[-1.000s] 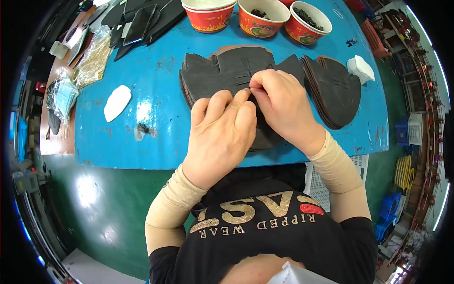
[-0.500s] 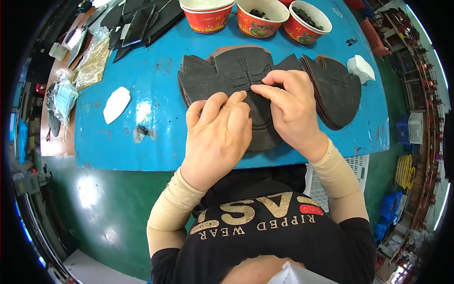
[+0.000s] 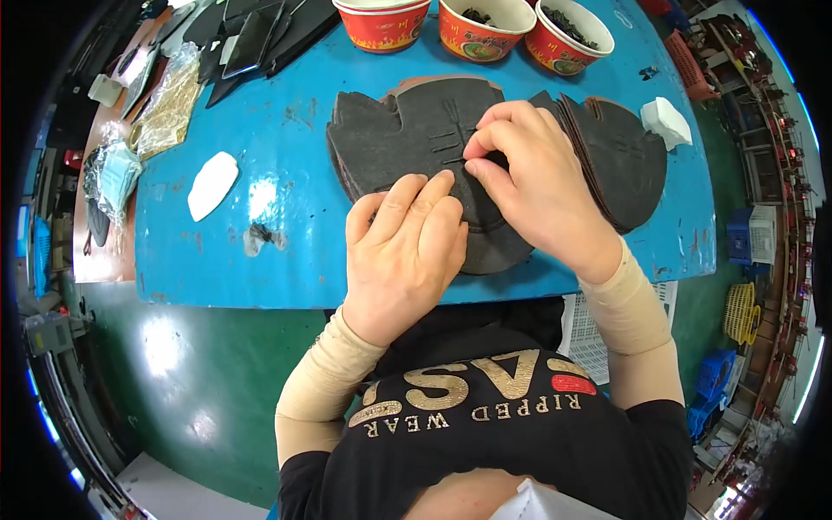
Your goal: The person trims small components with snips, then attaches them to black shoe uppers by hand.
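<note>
I see a dark grey cut fabric piece (image 3: pixel 407 143) lying on top of a stack of like pieces near the middle of the blue table (image 3: pixel 286 113), reaching toward its near edge. My right hand (image 3: pixel 533 186) sits on the piece's right part, thumb and forefinger pinched together on something small and dark at the piece's centre; I cannot make out what it is. My left hand (image 3: pixel 403 251) lies palm down on the lower part of the same piece, fingers straight and close together, pressing it flat rather than gripping, its fingertips just beside the right thumb. Partly under the right hand and running toward the table's right edge is a second fanned stack of dark pieces (image 3: pixel 628 156). Beyond that, near the right edge, lies a small white folded wad (image 3: pixel 666 121). Along the far edge stand three red paper bowls (image 3: pixel 472 26); the two on the right hold small dark bits. At the far left corner lie black flat sheets (image 3: pixel 251 35), with a crinkled clear bag (image 3: pixel 169 100) beside them. A white oval piece (image 3: pixel 212 184) rests toward the left edge, and a small dark scrap (image 3: pixel 260 234) lies between it and my left hand.
</note>
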`<state>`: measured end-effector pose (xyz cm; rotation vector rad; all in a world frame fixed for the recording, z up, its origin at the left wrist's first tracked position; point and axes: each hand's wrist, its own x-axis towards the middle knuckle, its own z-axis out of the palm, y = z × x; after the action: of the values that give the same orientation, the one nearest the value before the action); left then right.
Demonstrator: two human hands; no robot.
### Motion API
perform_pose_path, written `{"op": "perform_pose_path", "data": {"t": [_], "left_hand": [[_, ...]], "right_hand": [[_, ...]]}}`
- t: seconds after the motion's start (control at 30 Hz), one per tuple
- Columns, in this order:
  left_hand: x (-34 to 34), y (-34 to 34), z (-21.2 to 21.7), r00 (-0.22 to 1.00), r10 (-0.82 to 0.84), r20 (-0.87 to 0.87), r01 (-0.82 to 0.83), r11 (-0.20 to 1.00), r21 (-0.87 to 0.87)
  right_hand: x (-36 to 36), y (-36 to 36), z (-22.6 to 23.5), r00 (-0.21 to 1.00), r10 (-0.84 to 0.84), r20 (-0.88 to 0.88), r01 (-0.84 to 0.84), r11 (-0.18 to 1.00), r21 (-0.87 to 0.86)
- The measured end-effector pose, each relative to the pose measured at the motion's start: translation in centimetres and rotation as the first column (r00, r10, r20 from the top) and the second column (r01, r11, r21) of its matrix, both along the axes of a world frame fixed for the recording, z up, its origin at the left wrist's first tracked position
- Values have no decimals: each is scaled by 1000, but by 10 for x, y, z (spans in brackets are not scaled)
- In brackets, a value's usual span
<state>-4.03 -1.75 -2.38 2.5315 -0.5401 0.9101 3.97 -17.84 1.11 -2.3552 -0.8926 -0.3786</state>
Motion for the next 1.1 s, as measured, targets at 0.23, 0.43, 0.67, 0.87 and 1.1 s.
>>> {"op": "perform_pose_path", "data": {"t": [0.23, 0.43, 0.67, 0.87, 1.1], "left_hand": [[-1, -2, 0, 1000, 6, -13, -6, 1000, -19], [-2, -1, 2, 999, 16, -35, -16, 1000, -19], [-1, -3, 1, 999, 25, -21, -25, 1000, -15], [0, -2, 0, 1000, 25, 17, -25, 1000, -12], [-2, -2, 0, 1000, 20, -20, -20, 999, -34]], "right_hand": [[5, 6, -3, 997, 25, 69, -17, 993, -120], [2, 6, -10, 980, 10, 199, -4, 1000, -31], [1, 3, -2, 984, 64, 168, -61, 998, -27], [3, 10, -3, 993, 53, 104, -48, 998, -49], [4, 2, 5, 986, 90, 143, -98, 994, 47]]}}
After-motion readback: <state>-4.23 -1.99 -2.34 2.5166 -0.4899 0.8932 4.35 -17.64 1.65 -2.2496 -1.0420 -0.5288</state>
